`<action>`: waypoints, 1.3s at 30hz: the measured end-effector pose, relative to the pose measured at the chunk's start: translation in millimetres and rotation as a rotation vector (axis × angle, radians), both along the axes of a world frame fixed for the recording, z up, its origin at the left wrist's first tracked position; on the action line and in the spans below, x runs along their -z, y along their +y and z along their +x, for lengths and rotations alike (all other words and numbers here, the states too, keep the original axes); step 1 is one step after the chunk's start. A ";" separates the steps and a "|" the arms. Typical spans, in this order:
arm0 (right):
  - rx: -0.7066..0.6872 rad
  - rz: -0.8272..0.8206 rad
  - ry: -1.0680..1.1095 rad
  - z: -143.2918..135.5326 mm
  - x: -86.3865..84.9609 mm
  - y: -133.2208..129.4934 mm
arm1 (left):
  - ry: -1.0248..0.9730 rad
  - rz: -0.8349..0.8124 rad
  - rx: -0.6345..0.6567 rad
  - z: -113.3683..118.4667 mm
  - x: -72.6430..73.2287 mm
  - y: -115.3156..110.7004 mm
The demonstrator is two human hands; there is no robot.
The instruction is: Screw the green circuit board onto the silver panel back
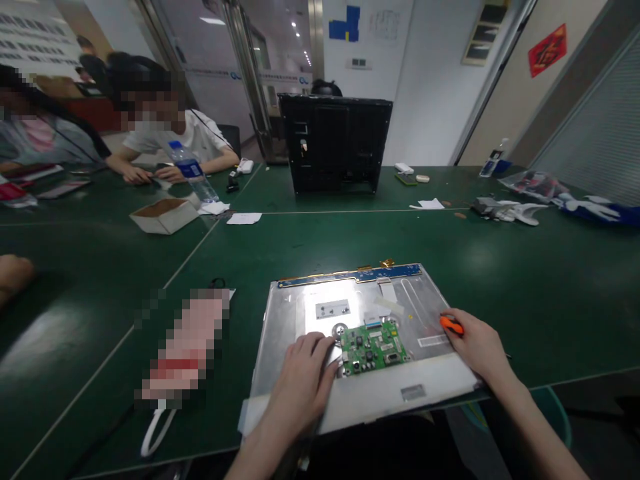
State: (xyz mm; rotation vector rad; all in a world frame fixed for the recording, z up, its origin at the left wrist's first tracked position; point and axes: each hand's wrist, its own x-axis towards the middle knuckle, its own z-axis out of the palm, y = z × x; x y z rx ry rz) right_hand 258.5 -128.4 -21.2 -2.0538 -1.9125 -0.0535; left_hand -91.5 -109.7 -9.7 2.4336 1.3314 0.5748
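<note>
A flat silver display panel [285, 333] lies at the table's near edge, with a blue circuit strip [345, 275] along its far side. On its middle sits a green circuit board [373, 348], joined to a white ribbon cable [387, 291]. My left hand [307, 373] rests over the panel, thumb and fingers apart, fingertips at the board's left edge. At the panel's right edge my right hand [477, 347] is closed round a screwdriver with an orange handle [452, 325]; most of the tool is hidden by the hand. Several small screws [333, 310] lie on a pale patch of the panel.
A black monitor housing [337, 143] stands upright farther back. Left of the panel lies a blurred pink item [190, 340] with a white strap. A small open box [165, 215] and a water bottle [193, 170] are beyond it. Gloves [507, 210] lie at right. People sit at left.
</note>
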 end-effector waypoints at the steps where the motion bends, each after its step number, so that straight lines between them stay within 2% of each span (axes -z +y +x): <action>1: 0.005 -0.005 -0.004 -0.7 0.4 0.5 | 0.001 0.003 0.004 -0.2 -0.8 2.7; 8: 0.016 -0.039 -0.029 -4.6 1.5 6.2 | 0.016 0.020 0.035 -2.2 -5.6 18.3; 14: -0.001 -0.044 -0.041 -5.8 0.4 10.0 | 0.033 0.061 0.017 -1.9 -4.6 19.4; 20: -0.016 -0.047 -0.049 -5.6 -0.6 9.6 | -0.017 0.031 0.020 -2.5 -4.9 20.7; 25: -0.074 -0.050 -0.036 -8.5 -12.2 11.4 | -0.084 -0.014 -0.009 -6.2 -12.3 22.3; 30: -0.137 -0.009 0.110 -27.3 -28.0 17.4 | 0.073 -0.046 -0.097 -7.9 -21.1 36.5; 34: -0.139 0.022 0.048 -45.3 -21.5 20.7 | 0.280 0.034 -0.119 -11.5 -9.5 51.1; 39: -0.154 -0.115 -0.035 -53.0 -10.3 25.9 | 0.353 0.032 -0.129 -15.0 7.7 55.7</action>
